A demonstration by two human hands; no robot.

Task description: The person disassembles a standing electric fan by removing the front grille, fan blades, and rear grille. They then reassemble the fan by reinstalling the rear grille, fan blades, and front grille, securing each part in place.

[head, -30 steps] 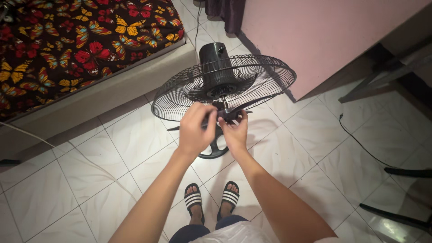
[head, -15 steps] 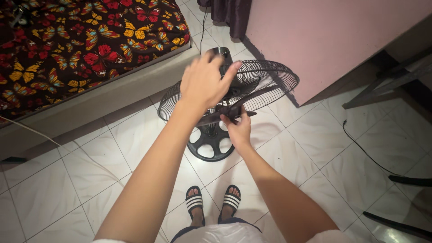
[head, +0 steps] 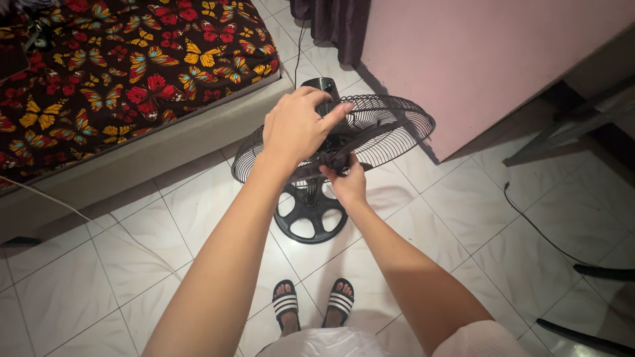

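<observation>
Head: fan guard (head: 390, 129) under left hand (head: 294, 129) fingers (head: 334, 116).

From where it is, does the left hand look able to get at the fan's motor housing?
Probably yes: the left hand hovers over the wire guard, and the motor housing sits just beyond its fingertips, uncovered.

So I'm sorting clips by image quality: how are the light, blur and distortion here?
Head view: even indoor light, soft shadows under the fan base; mild sheen on the tiled floor; left hand and right hand sharp on the fan guard; forearms stretched by the wide lens.
</observation>
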